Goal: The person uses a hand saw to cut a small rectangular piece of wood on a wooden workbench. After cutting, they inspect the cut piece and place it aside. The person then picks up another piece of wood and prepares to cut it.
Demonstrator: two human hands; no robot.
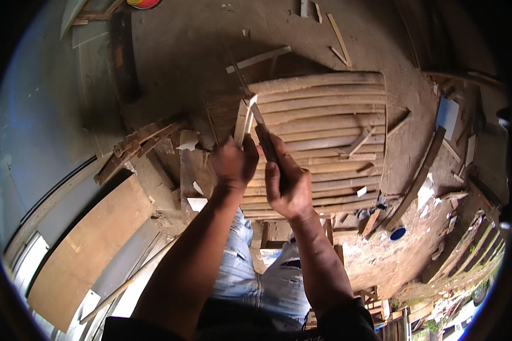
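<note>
My left hand point(231, 162), slightly blurred, is closed around a short pale strip of wood point(241, 124) that points away from me. In my right hand point(292, 184) is a long knife, its dark handle point(265, 140) wrapped by the fingers with the thumb along it. The narrow blade point(243, 81) slants away and to the left. It crosses the strip's far end, where a bright patch shows; whether it is cutting in cannot be made out. Both hands are above the left part of a low slatted bamboo bench point(324, 101).
Offcuts lie on the bench, among them a small wood piece point(360, 141). A plywood sheet point(91, 250) leans at the left, near a rough timber piece point(136, 145). Long boards point(418, 182) and scraps cover the right-hand ground, with a blue round object point(397, 233).
</note>
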